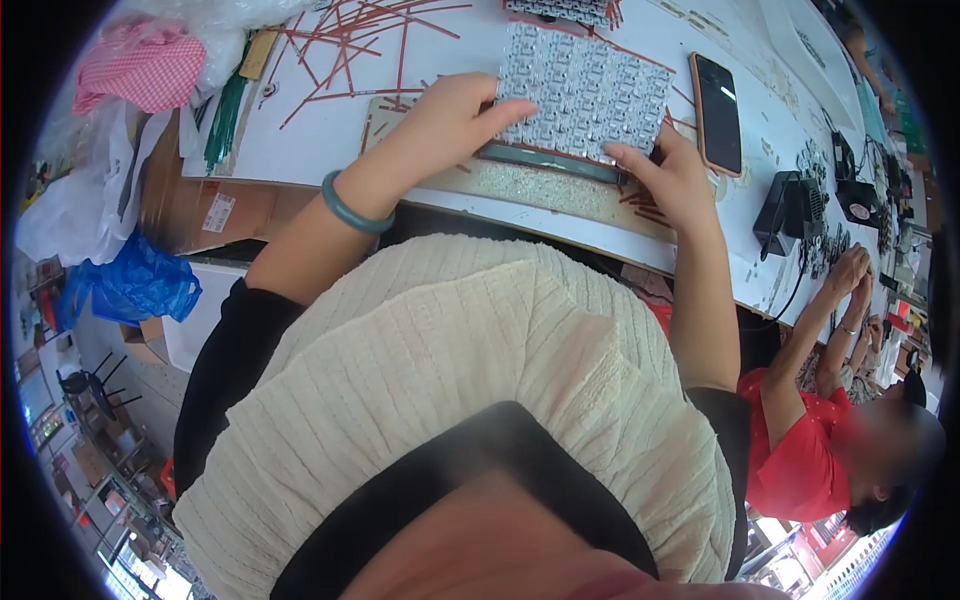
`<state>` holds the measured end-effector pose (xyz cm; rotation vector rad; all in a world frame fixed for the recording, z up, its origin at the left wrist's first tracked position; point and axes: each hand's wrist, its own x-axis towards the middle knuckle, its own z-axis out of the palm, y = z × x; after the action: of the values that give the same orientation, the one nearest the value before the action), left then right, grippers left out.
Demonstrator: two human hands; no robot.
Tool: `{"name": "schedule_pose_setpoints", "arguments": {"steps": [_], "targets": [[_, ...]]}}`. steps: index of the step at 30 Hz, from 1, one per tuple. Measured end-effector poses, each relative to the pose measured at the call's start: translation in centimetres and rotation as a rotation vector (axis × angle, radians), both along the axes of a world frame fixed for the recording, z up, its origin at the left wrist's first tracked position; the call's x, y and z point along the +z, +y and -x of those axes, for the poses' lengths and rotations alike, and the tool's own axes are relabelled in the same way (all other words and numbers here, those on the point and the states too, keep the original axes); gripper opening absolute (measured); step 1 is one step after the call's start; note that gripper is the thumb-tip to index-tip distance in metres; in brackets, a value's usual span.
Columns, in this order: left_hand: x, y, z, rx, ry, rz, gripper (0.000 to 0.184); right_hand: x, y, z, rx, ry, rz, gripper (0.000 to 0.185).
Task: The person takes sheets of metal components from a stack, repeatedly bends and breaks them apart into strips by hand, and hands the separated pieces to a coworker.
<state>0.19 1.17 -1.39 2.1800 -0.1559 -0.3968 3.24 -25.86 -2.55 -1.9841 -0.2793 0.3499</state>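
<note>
A flat panel [585,90], covered with rows of small silvery parts and edged in reddish brown, is held up over the table. My left hand [470,112] grips its left side, thumb on the face and fingers partly hidden behind. At the lower right corner, my right hand [672,172] pinches the panel with its thumb in front; the other fingers are largely out of sight. Beneath the panel lie a dark flat bar [550,161] and a pale speckled board [540,192]. Thin reddish-brown strips [645,207] lie close to my right hand.
More reddish-brown strips [350,50] are scattered at the upper left. A second silvery stack [565,10] sits behind the panel. To the right are a phone [717,115] and a black device [790,210] with a cable. A co-worker in a red top [805,455] sits further right.
</note>
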Motion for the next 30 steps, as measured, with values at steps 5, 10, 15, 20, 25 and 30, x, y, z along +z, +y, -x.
{"name": "schedule_pose_setpoints", "arguments": {"steps": [5,10,15,20,25,30], "targets": [[-2.0,1.2,-0.6,0.096,0.022,0.564,0.029,0.4,-0.9,-0.1,0.063,0.033,-0.12,0.025],[0.6,-0.6,1.0,0.27,0.132,0.92,0.03,2.4,2.9,1.6,-0.05,-0.18,-0.353,0.025],[1.5,-0.6,1.1,0.165,0.383,1.218,0.028,3.2,4.3,0.0,0.049,0.009,-0.655,0.009],[0.8,-0.7,2.0,0.292,0.422,1.386,0.026,2.0,3.5,-2.2,0.198,0.082,-0.546,0.019],[1.0,0.2,1.8,0.361,0.072,1.247,0.031,2.4,0.1,-4.4,-0.168,-0.453,0.147,0.053],[1.5,-3.3,2.0,0.124,0.071,0.992,0.032,4.2,5.8,0.9,-0.018,-0.254,-0.331,0.05]]}}
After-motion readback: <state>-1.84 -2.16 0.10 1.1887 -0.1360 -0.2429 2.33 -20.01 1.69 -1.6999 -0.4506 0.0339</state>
